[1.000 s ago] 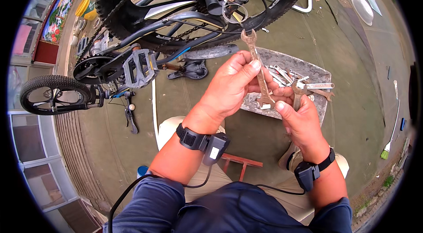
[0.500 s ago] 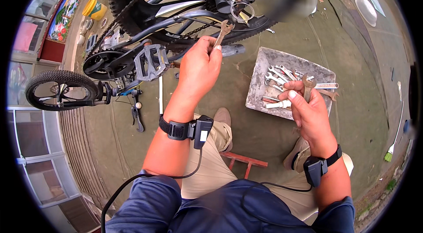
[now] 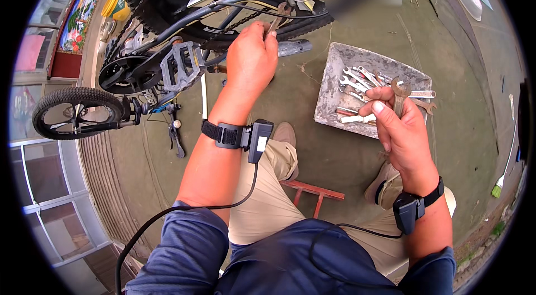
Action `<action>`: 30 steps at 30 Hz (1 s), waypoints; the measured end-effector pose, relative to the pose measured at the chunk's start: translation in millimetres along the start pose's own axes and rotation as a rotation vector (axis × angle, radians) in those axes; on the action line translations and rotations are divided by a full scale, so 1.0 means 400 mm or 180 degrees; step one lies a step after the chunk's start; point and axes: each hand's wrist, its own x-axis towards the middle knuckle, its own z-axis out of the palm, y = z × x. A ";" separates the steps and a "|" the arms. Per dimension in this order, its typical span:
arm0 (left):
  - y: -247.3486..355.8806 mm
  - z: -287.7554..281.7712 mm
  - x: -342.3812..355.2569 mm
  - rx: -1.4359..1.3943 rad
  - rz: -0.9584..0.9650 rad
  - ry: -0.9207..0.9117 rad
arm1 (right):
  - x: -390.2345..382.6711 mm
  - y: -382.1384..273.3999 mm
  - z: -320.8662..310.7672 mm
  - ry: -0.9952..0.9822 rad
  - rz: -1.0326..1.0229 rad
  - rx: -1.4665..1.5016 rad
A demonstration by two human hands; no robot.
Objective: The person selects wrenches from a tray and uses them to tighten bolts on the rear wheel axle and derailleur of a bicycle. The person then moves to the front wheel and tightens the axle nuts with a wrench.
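Observation:
My left hand (image 3: 251, 60) is closed on an open-end wrench (image 3: 282, 11), its rusty jaw pointing up beside the rear wheel of a bicycle (image 3: 195, 10). From this view I cannot tell whether the jaw touches the bicycle. In my right hand (image 3: 405, 138), pinched between thumb and fingers, is a second open-end wrench (image 3: 400, 91), jaw upward. That hand is above the near right part of a grey, stained tray (image 3: 326, 85) of tools. Several silver wrenches (image 3: 354, 80) lie in the tray, and a white tube-like piece (image 3: 357, 119) is near its front.
The bicycle lies tipped over, its pedal (image 3: 181, 66) left of my left forearm and its front wheel (image 3: 78, 113) at far left. A red metal frame (image 3: 315, 189) lies between my feet. Farther off are a green-tipped brush (image 3: 498, 189) and a yellow bucket (image 3: 119, 7).
My left hand and its wrench have moved slightly up and left in the picture, closer to the wheel's hub. The whole view has shifted a little; both wrenches are still held.

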 end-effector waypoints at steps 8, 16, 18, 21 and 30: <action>0.031 -0.011 0.006 0.0003 -0.0150 0.0218 | -0.003 0.001 -0.011 0.0033 0.0036 -0.0052; 0.038 -0.010 0.008 0.0093 -0.0153 0.0268 | 0.003 0.010 -0.011 0.0030 0.0028 -0.0017; 0.040 -0.014 0.007 0.0098 -0.0144 0.0273 | 0.003 0.010 -0.007 0.0013 0.0050 -0.0030; 0.031 -0.017 0.003 0.0007 -0.0200 0.0208 | 0.003 0.005 -0.001 -0.0048 0.0119 -0.0035; 0.125 -0.055 -0.109 -0.1587 0.0580 -0.2436 | 0.018 0.035 0.016 0.0225 -0.0310 -0.0394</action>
